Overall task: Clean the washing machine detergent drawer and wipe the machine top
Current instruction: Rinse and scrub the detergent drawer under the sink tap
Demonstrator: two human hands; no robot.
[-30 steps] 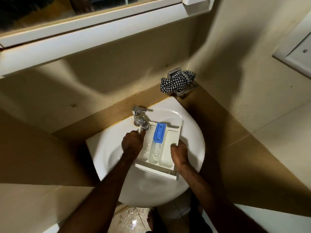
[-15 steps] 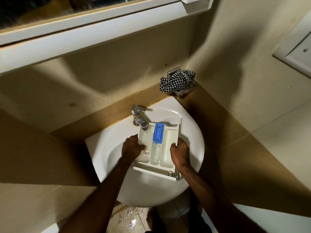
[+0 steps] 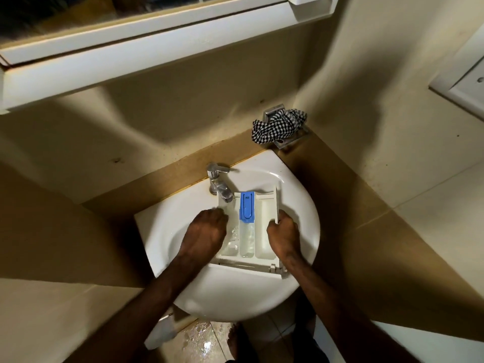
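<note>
The white detergent drawer [image 3: 263,231] with a blue insert [image 3: 247,206] lies across the white corner sink [image 3: 301,205], under the chrome tap [image 3: 218,183]. Water stands in its left and middle compartments. My right hand [image 3: 284,233] grips the drawer's right side wall. My left hand [image 3: 207,233] is curled into the left compartment, fingers down on its wet floor; I cannot see whether it holds anything.
A black-and-white checked cloth [image 3: 279,125] hangs on a metal holder in the wall corner behind the sink. A white mirror cabinet [image 3: 157,48] juts out overhead. The floor tiles [image 3: 199,341] below the sink are wet, and a bare foot shows there.
My left hand has come down from the tap into the drawer's left compartment. The drawer has shifted a little under the spout; my right hand kept its hold.
</note>
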